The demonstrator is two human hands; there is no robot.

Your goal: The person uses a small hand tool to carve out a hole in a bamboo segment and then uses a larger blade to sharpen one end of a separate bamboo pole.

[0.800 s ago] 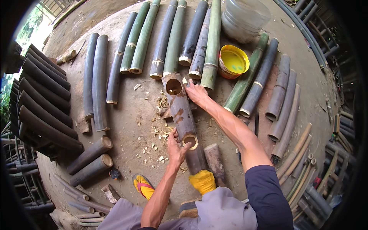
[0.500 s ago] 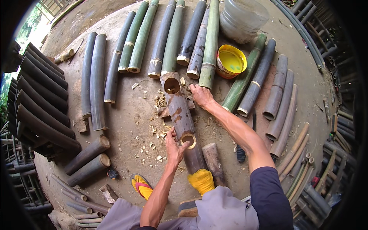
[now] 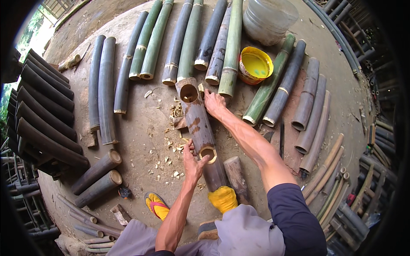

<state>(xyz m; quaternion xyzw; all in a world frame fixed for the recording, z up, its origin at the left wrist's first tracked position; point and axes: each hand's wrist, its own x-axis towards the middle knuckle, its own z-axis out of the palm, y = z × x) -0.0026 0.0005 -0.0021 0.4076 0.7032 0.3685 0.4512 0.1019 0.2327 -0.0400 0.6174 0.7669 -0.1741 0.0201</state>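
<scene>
While the person bends low over the earthen floor (image 3: 136,145), the grey-brown bamboo tube with two round cut openings (image 3: 200,128) lies right in the middle, running from the yellow-socked foot (image 3: 222,199) at its near end out toward the far rows. Here's the left hand (image 3: 193,163), half curled by the tube's left edge, thumb at the pale rim of the lower opening; whether it grips, I can't tell. And over on the far right side, the right hand (image 3: 215,103), fingers bent inward close to the upper opening, a small pale wooden piece (image 3: 201,87) just past the fingertips; whether they grasp it, I can't tell either! Curled pale shavings (image 3: 176,112) spill off the tube's left edge. Just right of its near end, a short rough brown log (image 3: 235,176). Green and dark bamboo lengths (image 3: 172,59) fan across the floor's far edge, with a round yellow bucket (image 3: 247,76) among them.
</scene>
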